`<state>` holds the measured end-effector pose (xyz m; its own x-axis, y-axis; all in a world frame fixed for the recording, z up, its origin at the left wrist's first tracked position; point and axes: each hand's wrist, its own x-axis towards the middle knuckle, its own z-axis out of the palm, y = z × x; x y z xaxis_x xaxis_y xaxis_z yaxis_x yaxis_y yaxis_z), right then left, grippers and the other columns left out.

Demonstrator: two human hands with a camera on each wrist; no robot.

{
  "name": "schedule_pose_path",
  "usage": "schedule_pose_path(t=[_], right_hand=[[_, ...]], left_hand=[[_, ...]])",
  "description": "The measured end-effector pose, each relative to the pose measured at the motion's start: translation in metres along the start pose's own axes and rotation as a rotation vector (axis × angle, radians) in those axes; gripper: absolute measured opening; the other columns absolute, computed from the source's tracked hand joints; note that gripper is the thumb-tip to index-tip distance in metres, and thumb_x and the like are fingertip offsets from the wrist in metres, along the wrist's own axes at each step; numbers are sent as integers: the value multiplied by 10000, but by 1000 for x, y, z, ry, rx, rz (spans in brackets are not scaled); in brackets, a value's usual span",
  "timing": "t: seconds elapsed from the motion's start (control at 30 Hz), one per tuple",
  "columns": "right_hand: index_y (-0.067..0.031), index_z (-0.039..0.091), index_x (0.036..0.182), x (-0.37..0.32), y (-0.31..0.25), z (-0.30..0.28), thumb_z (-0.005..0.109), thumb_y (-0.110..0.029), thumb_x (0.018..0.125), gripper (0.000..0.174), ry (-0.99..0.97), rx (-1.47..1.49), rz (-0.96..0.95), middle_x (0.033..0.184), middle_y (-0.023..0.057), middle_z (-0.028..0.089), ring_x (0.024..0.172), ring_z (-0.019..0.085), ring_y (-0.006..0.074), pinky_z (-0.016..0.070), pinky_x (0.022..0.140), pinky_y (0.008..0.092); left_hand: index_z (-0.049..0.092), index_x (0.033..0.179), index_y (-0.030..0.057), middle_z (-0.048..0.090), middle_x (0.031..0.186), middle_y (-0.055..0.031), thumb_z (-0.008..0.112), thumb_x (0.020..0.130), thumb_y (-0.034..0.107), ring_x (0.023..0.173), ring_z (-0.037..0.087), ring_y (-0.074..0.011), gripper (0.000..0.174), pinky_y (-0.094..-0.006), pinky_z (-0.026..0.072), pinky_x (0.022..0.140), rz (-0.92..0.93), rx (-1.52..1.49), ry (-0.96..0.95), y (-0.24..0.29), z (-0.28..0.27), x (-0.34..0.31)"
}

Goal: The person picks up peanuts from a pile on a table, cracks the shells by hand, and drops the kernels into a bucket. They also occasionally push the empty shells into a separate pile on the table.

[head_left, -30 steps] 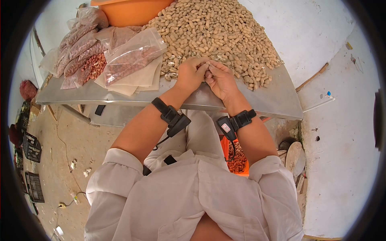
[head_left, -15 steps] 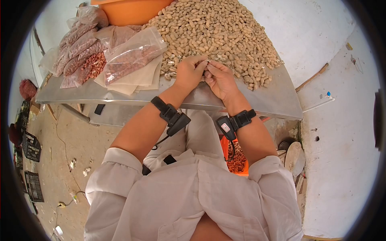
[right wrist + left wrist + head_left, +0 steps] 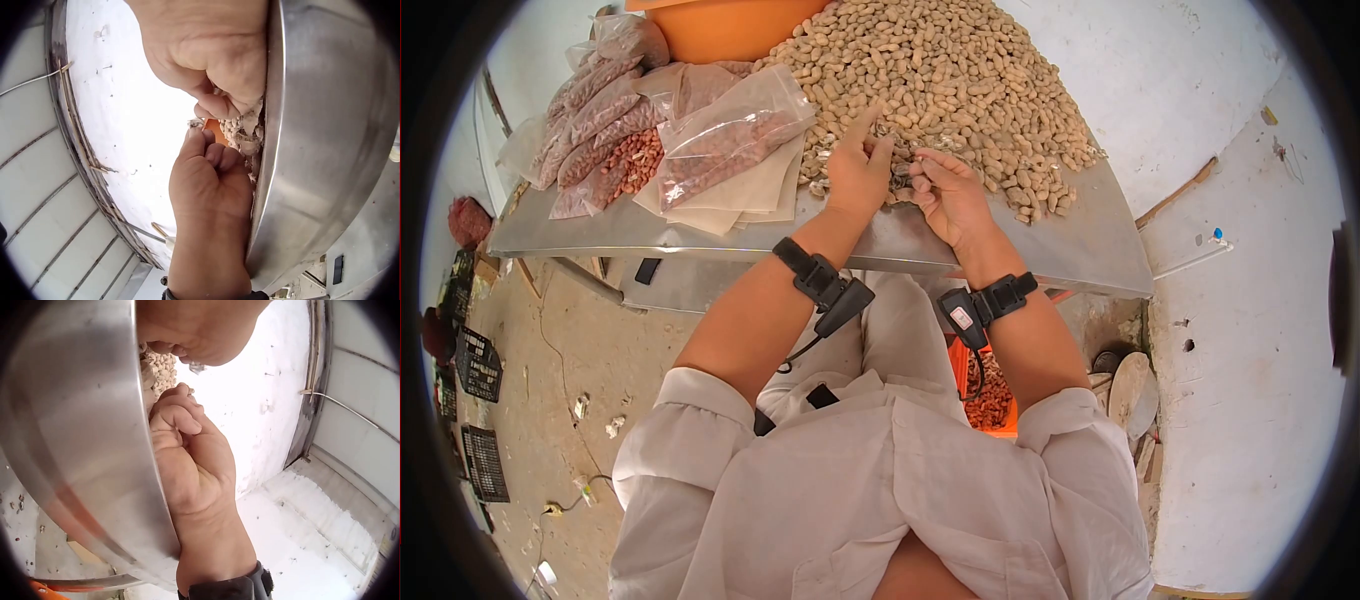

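Note:
My left hand [image 3: 860, 178] stands at the front edge of the pile of unshelled peanuts [image 3: 940, 70], index finger stretched forward. A broken bit of peanut shell [image 3: 195, 124] shows at its thumb tip in the right wrist view, and in the left wrist view the same shell [image 3: 197, 367] shows under its fingers. My right hand [image 3: 952, 203] is close beside it over the table edge, thumb and index finger pinching a small peanut, mostly hidden by the fingertips. Broken shells [image 3: 898, 180] lie between the hands.
A metal table [image 3: 1080, 245] carries the pile. Filled clear bags of red peanut kernels [image 3: 730, 150] lie at the left on flat bags [image 3: 775, 205], with loose kernels [image 3: 636, 163] nearby. Behind stands an orange basin [image 3: 730, 30]. Below the table, an orange container [image 3: 1008, 434] holds reddish kernels.
My hands were together, fingertips meeting over a peanut. My left hand has since drawn away to the left, its index finger now stretched; my right hand has barely moved.

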<state>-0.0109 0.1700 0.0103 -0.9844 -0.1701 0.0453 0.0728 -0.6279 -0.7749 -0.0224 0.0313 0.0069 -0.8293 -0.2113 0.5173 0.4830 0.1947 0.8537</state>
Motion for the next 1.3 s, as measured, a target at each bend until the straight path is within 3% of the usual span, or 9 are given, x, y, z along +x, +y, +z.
schedule_pose_path(t=[0.07,0.17,0.37,0.57,0.67,0.77,0.87,1.13,1.3], right_hand=[[31,576,995,0,0,0,541,-9,859,146,6,4,-20,756,87,576,560,510,111,421,455,195],[28,579,994,2,1,-3,547,-8,854,147,9,5,-48,752,82,579,554,504,103,409,447,185],[30,580,991,1,1,-1,554,-5,846,151,32,-10,-64,756,76,582,554,501,98,393,439,177],[25,580,977,1,0,1,560,-16,847,138,36,-10,-65,756,79,588,546,499,99,393,434,175],[23,578,963,1,0,0,561,-26,852,123,53,-5,-59,752,78,589,539,498,98,391,431,174],[26,576,955,0,0,1,560,-32,855,116,51,-1,-56,745,74,584,535,496,97,389,429,173],[34,575,949,0,0,1,558,-36,858,116,27,3,-62,736,67,578,531,493,95,380,425,176],[31,582,900,3,1,-4,560,-104,872,140,-29,13,-31,744,60,571,514,468,105,353,428,202],[46,561,972,1,-5,-4,503,30,794,187,-39,160,46,844,102,564,678,518,170,449,581,236]], left_hand=[[653,960,11,621,747,-77,599,807,117,624,561,-145,194,-274,455,593,-29,-16,-70,0,0,0],[663,953,18,630,766,-44,618,819,125,664,551,-86,177,-222,449,603,105,-44,-157,-1,2,-4],[666,923,5,637,748,-36,621,819,120,635,554,-87,162,-220,450,590,48,-30,-252,-5,4,-2],[659,958,13,598,684,-19,618,817,117,602,520,-79,180,-223,434,553,80,-14,-209,-6,4,-4],[645,1009,19,572,659,-8,617,815,114,594,502,-75,218,-225,423,536,70,45,-77,-4,3,-4],[630,1056,26,565,676,-5,626,815,115,607,492,-71,257,-221,417,542,22,48,-168,7,-2,-4],[624,1074,24,593,758,-22,622,823,109,653,518,-72,266,-214,430,573,132,-22,-320,-1,2,-5],[623,1064,3,627,860,-53,579,851,92,764,571,-86,235,-208,463,657,41,-198,-341,5,4,-9],[629,998,-3,601,777,-28,525,885,113,699,545,-78,193,-197,439,605,-92,-329,-304,8,1,-7]])
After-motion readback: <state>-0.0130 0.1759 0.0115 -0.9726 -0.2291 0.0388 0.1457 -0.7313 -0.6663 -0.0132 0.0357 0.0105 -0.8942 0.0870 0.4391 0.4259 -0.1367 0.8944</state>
